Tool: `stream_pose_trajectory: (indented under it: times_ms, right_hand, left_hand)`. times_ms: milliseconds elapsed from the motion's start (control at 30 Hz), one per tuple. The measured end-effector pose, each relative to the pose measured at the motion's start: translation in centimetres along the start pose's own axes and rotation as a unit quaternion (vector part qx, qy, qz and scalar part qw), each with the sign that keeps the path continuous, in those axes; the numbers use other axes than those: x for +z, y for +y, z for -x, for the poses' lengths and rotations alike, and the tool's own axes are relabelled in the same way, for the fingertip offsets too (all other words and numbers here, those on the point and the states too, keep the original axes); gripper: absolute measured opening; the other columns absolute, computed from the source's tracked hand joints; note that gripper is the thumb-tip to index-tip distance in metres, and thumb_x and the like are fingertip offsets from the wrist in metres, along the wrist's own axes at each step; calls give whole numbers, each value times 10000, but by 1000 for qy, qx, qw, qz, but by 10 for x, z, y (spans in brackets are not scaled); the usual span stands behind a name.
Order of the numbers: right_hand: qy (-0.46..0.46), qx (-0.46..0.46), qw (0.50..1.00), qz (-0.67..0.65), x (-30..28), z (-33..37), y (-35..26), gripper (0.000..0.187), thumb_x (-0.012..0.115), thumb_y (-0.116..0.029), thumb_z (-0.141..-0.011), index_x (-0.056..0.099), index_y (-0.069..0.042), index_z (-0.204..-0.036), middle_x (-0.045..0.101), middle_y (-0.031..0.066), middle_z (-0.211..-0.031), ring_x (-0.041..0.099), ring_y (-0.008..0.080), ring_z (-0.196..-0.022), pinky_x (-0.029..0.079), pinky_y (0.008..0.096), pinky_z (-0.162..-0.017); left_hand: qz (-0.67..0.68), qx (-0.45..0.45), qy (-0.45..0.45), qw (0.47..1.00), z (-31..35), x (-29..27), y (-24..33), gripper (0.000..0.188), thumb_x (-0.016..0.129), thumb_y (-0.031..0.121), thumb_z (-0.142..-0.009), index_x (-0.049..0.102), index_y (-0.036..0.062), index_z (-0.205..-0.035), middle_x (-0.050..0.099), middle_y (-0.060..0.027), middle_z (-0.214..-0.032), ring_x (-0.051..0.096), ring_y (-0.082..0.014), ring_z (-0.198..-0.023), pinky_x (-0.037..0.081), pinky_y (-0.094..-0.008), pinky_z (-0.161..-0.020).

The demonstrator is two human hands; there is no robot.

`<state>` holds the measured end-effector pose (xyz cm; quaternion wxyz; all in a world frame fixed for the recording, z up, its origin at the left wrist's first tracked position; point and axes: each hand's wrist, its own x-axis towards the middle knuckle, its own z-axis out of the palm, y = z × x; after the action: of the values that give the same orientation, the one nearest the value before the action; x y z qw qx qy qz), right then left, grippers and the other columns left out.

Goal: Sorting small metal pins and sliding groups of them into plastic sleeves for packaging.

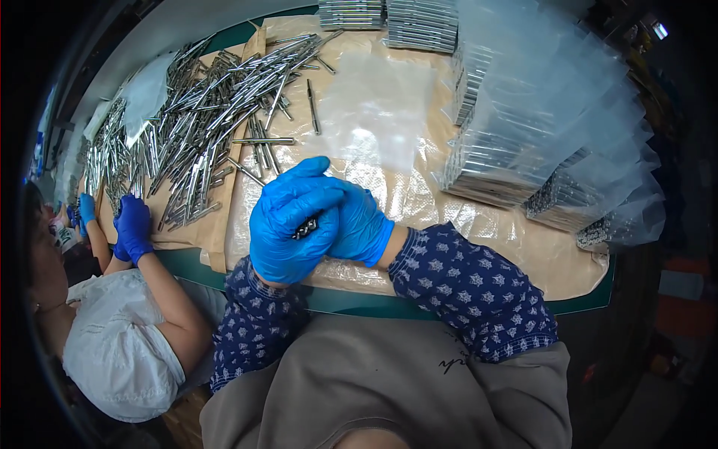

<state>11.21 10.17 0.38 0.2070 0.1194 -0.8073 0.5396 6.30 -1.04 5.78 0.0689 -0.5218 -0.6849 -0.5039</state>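
We have both hands, left hand point(288, 224) and right hand point(357, 221), cupped together around a few rods point(305, 227); filled bags point(523, 142) stacked right, big loose pile point(217, 112) left.

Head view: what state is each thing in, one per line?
Left hand: gloved, closed on small metal parts.
Right hand: gloved, clasped against the left hand.
Metal rods: loose in a heap on brown paper.
Clear bags: filled, stacked in leaning rows.
Single clear bag: lying flat.
Co-worker's gloved hand: resting at the edge of the heap.
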Motion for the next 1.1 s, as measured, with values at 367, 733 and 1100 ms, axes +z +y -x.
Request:
stream_pose_trajectory:
  times_ms: [367, 733, 1100]
  right_hand:
    - [-31, -17, 997, 70, 1, -2, 4, 343, 659, -263, -715, 581, -129, -1022, 626, 115, -940, 621, 304, -847, 514, 368, -724]
    - [-88, -111, 987, -80, -25, -29, -3, 535, 750, -159, -643, 548, -90, -1134, 582, 118, -1073, 587, 251, -963, 471, 338, -849]
    - [-106, 131, 958, -233, -14, -5, 8, 562, 774, -91, -656, 514, -50, -1152, 577, 59, -1063, 565, 174, -969, 473, 304, -844]
  left_hand:
    - [114, 41, -20, 992, -18, -8, -7, 319, 584, -84, -655, 618, 25, -953, 636, -108, -918, 604, -269, -863, 471, -418, -857]
    - [238, -45, -54, 969, -16, -10, -21, 309, 626, 13, -659, 681, 83, -954, 640, -93, -858, 604, -214, -791, 485, -298, -733]
    - [367, -168, -42, 914, -10, -8, -12, 515, 759, 143, -684, 555, 29, -1143, 603, -108, -1099, 574, -217, -1028, 402, -350, -978]
